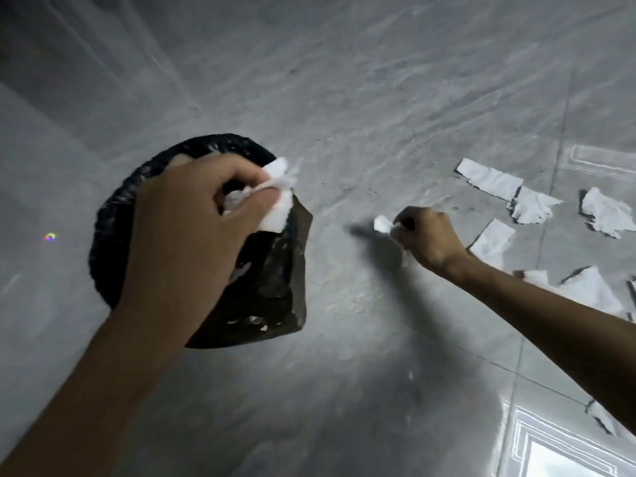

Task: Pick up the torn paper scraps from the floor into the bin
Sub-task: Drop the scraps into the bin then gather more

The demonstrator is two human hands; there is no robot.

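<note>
A round bin lined with a black plastic bag (113, 215) stands on the grey floor at centre left. My left hand (192, 222) hovers over its opening, closed on a bunch of white paper scraps (278, 187). To the right of the bin, my right hand (426, 235) is low by the floor and closed on a small white scrap (383, 224). Several torn white scraps lie on the tiles at the right, among them a long strip (488, 179), a crumpled piece (533, 206) and a flat piece (494, 241).
The floor is glossy grey tile (378, 98) with thin joint lines. A flap of the black bag (275, 277) hangs over the bin's near right side. A bright window reflection (557, 445) shines at bottom right, next to another scrap (600, 420).
</note>
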